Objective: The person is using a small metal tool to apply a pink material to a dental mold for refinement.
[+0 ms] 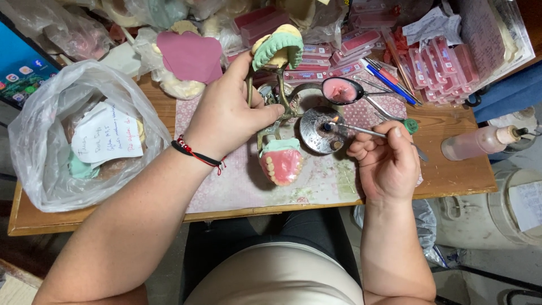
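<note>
My left hand point(228, 116) grips the metal frame of a dental articulator point(275, 121) standing on a patterned cloth point(237, 186). Its raised upper arm carries a green and cream model point(278, 48). Below lies a pink denture with teeth point(281, 164) on a green base. My right hand point(384, 161) holds a thin metal wax tool point(361, 130), its tip in a small flame above a round metal burner point(322, 131).
A metal spoon with pink wax point(342, 90) lies behind the burner. Pink wax boxes point(440, 65) and pens point(389, 79) fill the back. A plastic bag with papers point(84, 135) sits left, a squeeze bottle point(480, 141) right. A phone screen point(22, 65) shows far left.
</note>
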